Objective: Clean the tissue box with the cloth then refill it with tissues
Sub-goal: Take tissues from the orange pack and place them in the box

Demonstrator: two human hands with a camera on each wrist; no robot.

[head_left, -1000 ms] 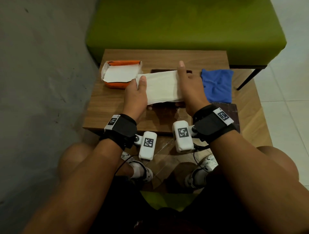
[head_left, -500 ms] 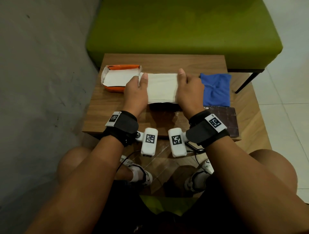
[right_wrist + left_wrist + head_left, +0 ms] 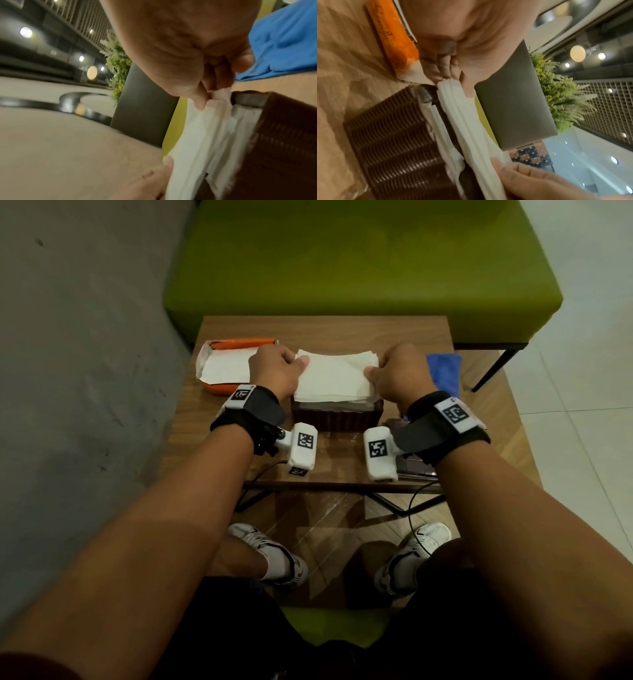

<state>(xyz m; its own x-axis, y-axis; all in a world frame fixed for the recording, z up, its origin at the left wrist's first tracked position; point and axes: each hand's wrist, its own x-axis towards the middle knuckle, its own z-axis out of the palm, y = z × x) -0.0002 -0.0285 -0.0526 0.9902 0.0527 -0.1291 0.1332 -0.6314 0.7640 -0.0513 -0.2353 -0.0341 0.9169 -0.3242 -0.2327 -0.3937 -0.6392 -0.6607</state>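
Tissue box (image 3: 337, 414): interior hidden under tissue stack (image 3: 334, 378); only near ribbed wall shows. Behind box, right hand (image 3: 399, 374) covers most of blue cloth (image 3: 445, 368). Right of box, dark lid (image 3: 416, 467) mostly under wrist strap. Left of box, left hand (image 3: 275, 369) overlaps orange pack (image 3: 226, 368). Wrist views blurred; fingertips tucked under stack.

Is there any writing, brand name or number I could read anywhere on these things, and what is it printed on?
Orange plastic tissue pack: one cursive brown word along its side, too blurred to read.
White wrist-camera housings and black wrist straps: black-and-white square code markers, no letters.
Nothing else carries text.
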